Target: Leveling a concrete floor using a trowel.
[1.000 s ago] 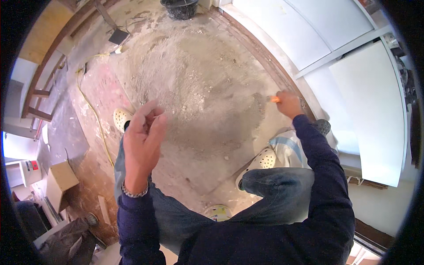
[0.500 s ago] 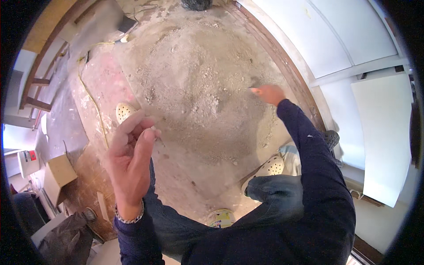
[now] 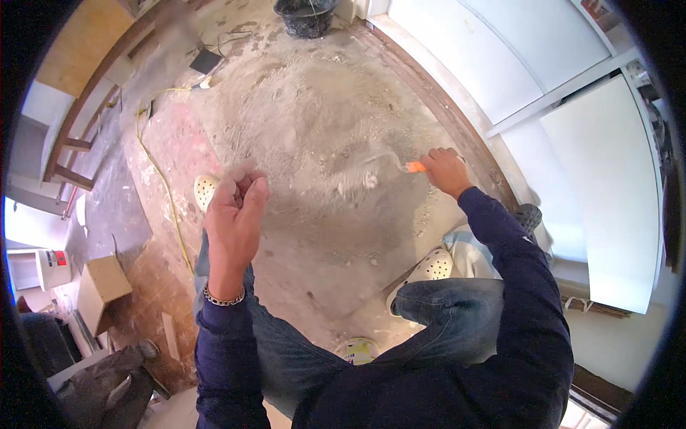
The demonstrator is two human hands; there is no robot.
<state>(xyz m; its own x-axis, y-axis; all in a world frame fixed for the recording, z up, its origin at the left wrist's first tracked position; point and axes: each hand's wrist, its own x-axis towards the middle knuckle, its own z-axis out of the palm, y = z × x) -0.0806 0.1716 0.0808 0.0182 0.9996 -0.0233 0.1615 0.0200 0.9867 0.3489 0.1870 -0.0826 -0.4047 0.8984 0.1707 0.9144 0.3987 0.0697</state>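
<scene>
My left hand (image 3: 236, 214) is raised above the floor near my left clog (image 3: 206, 189), fingers loosely curled and apart, with nothing visible in them. My right hand (image 3: 445, 171) grips a tool by its orange handle (image 3: 415, 166); its metal end, probably a trowel, is blurred in a wide mound of grey powder and small lumps (image 3: 314, 121). Dust and loose lumps blur around the tool. The mound spreads over the concrete floor in front of my feet.
A black tub (image 3: 306, 21) stands beyond the mound. White cabinet panels (image 3: 593, 186) line the right; a sack (image 3: 471, 250) lies by my right clog. At left are a yellow cord (image 3: 164, 182), wooden box (image 3: 103, 282) and white bucket (image 3: 51, 269). Another bucket (image 3: 356, 350) is beneath me.
The tool in my right hand has swept leftward into the powder, then slightly down, stirring lumps and dust. My left hand dipped lower and rose again, fingers still curled.
</scene>
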